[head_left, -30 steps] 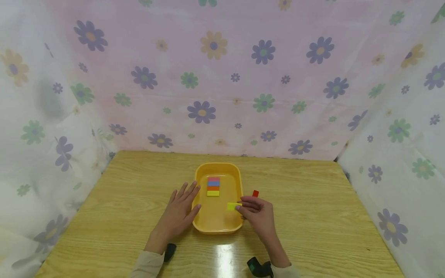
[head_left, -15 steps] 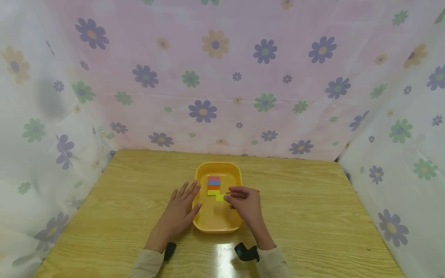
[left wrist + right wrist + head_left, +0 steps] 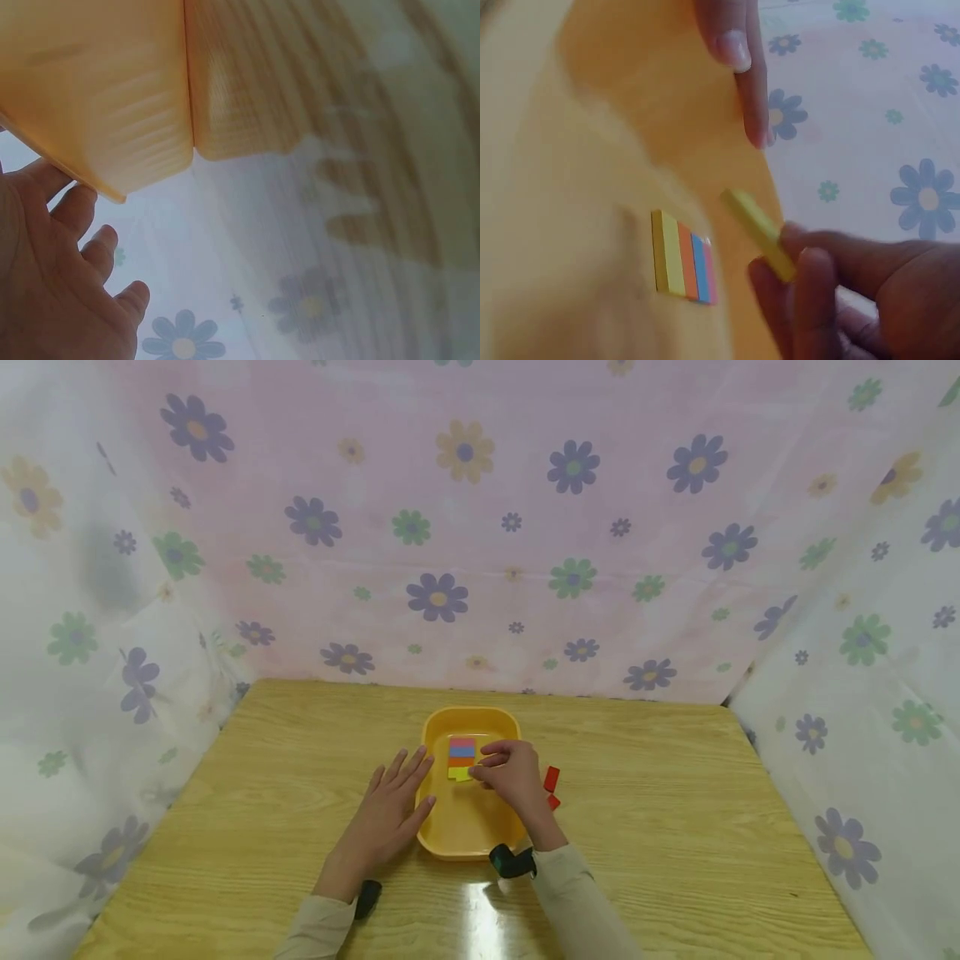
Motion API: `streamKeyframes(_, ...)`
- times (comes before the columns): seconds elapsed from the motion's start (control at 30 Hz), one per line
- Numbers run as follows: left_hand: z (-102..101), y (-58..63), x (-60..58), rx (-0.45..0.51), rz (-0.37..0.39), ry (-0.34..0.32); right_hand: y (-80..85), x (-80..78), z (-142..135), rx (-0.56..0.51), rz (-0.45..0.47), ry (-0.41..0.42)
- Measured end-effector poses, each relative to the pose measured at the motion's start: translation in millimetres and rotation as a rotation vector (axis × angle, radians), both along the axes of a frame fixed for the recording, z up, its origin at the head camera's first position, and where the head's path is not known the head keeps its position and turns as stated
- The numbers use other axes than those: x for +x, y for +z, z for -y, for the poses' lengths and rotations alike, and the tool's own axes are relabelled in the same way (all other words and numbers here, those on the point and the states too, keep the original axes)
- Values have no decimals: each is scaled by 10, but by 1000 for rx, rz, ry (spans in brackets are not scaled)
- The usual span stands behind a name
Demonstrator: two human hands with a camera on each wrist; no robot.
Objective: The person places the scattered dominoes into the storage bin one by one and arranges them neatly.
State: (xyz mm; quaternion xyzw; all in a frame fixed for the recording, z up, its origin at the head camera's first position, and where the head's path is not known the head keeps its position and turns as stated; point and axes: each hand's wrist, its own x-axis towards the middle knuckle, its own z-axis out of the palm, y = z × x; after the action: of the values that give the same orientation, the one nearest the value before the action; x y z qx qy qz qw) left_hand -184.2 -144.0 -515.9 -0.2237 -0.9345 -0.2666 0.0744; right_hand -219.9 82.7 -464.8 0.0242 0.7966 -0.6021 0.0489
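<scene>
A yellow plastic tray stands on the table. Inside it lies a tight row of small flat blocks: pink, blue, orange and yellow. My right hand pinches another yellow block between thumb and fingers. That block is held slanted, above the tray floor and close to the yellow end of the row. My left hand is spread out, its fingers touching the tray's left rim; in the left wrist view they reach along the tray's outer edge.
Two red blocks, one farther away and one nearer, lie on the wooden table just right of the tray, partly behind my right wrist. A flowered cloth encloses the table at the back and both sides.
My right hand has carried the yellow block from the tray's right rim leftward and away from me to the row. The red blocks show more now. My left hand stays on the rim.
</scene>
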Motion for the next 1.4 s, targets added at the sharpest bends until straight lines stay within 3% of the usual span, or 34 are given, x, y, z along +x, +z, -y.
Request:
streamKeyframes(0.17,1,8,-3,-9,2,2,-43,-95,73,90,61,61)
streamKeyframes(0.47,4,3,-2,8,-5,-1,-132,-252,145,300,137,79)
streamKeyframes(0.77,5,2,-6,39,7,-12,-161,-338,171,481,117,100)
streamKeyframes(1.0,5,29,2,29,20,-11,-222,-366,199,530,79,80)
streamKeyframes(1.4,12,31,2,36,27,-19,-183,-333,229,573,74,73)
